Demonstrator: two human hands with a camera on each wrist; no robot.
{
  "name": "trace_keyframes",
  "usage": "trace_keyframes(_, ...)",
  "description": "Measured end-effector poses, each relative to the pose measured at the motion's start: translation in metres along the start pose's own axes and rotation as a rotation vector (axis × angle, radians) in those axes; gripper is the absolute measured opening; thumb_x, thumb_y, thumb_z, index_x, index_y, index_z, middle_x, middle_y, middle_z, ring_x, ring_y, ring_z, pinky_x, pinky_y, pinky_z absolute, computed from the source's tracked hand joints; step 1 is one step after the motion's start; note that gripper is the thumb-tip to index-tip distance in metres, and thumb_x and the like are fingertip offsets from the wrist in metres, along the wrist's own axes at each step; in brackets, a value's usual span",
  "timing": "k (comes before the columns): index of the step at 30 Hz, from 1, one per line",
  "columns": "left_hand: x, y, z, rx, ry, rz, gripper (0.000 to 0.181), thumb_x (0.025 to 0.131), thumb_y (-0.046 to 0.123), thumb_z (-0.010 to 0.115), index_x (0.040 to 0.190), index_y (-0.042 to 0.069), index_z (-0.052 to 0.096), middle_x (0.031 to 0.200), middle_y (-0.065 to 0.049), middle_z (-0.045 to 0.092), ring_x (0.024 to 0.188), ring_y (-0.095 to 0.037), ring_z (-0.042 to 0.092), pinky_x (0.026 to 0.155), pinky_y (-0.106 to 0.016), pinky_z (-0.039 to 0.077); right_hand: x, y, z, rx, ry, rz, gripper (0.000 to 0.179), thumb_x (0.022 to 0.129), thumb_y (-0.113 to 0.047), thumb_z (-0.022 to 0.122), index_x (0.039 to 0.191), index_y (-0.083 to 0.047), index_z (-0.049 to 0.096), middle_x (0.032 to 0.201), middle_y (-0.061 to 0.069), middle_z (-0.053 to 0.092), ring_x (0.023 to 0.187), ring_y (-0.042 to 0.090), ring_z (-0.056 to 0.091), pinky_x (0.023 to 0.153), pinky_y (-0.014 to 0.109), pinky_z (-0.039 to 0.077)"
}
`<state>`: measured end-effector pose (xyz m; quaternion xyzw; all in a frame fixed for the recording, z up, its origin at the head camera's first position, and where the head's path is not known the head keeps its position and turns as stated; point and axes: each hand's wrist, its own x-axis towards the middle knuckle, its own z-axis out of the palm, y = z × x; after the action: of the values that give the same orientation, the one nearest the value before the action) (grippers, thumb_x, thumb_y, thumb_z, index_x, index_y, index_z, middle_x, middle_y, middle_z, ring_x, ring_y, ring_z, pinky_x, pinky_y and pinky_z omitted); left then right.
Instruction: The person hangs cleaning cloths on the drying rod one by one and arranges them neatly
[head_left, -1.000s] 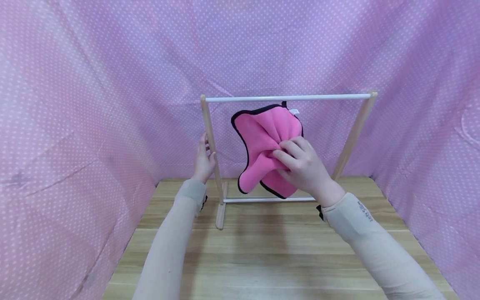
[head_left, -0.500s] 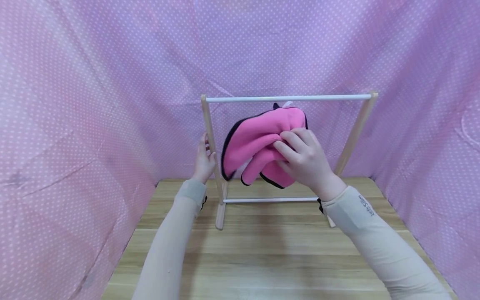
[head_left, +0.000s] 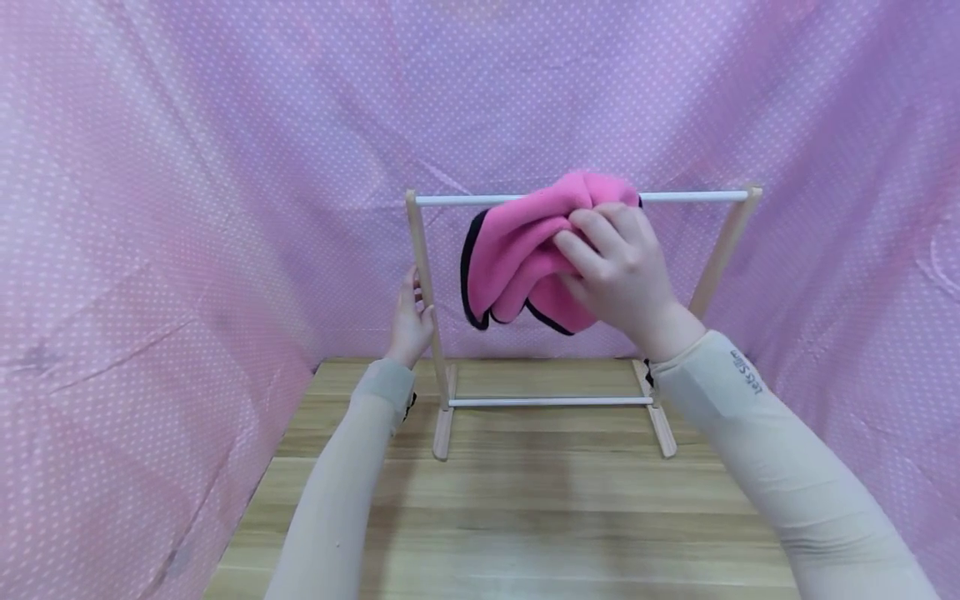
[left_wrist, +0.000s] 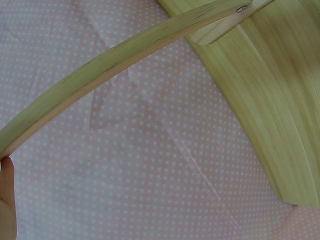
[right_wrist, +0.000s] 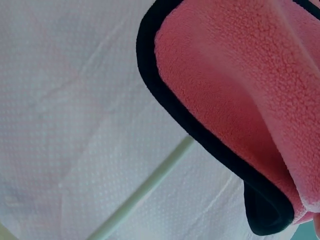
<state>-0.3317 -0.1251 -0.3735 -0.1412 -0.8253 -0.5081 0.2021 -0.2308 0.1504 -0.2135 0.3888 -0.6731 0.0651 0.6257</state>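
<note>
Gripping pink cloth [head_left: 517,242] in right hand [head_left: 622,267], with fingers curled in and dug into the bunched folds. Location of cloth: raised to top bar [head_left: 465,200], in front of its middle stretch, with upper fold standing above bar level and lower folds drooping beneath. Cannot tell whether touching the bar. Trimmed with black edging [head_left: 468,267], plainest along left and bottom. In right wrist view: fleecy surface close up, with pale bar [right_wrist: 145,188] running diagonally to the trim and out of sight behind it.

Holding left post [head_left: 438,360] with left hand [head_left: 410,325]: thumb on near side, fingers partly bent and reaching behind, opened only about as far as the wood between. In left wrist view, one digit tip against the post; other fingers out of frame.

Lower down: white lower bar [head_left: 551,402], just above wooden table [head_left: 525,517]. At right: right post [head_left: 723,250], partly hidden behind right forearm. On both arms, pale sleeves [head_left: 322,508]. All round: pink dotted curtain [head_left: 480,92].
</note>
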Motion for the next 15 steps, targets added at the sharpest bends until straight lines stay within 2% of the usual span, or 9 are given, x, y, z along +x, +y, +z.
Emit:
trace_keyframes(5,-0.002,0.003,0.0,-0.008,-0.011,-0.02,0.075,0.09,-0.013,0.046,0.15,0.017,0.012,0.139,-0.024,0.034,0.126,-0.04,0.042,0.102,-0.045,0.047,0.022,0.022,0.012,-0.008,0.01,0.059,0.015,0.079,-0.011,0.067,0.088,-0.001,0.062,0.088,0.014,0.059,0.082,0.034,0.05,0.065,0.051,0.046)
trace_keyframes(9,-0.002,0.004,0.001,-0.002,-0.016,-0.028,0.076,0.09,-0.013,0.046,0.151,0.018,0.011,0.14,-0.023,0.033,0.127,-0.04,0.041,0.103,-0.045,0.047,0.037,0.042,0.021,-0.033,-0.013,0.122,0.013,0.083,-0.011,0.062,0.09,-0.001,0.063,0.089,0.016,0.059,0.084,0.036,0.049,0.067,0.053,0.044)
trace_keyframes(15,-0.003,0.006,0.003,-0.001,-0.022,-0.033,0.075,0.091,-0.012,0.046,0.151,0.017,0.012,0.139,-0.022,0.033,0.127,-0.039,0.041,0.104,-0.044,0.046,0.044,0.065,0.031,-0.068,-0.164,0.21,0.016,0.085,-0.011,0.056,0.092,0.002,0.062,0.092,0.02,0.057,0.09,0.04,0.048,0.072,0.053,0.045)
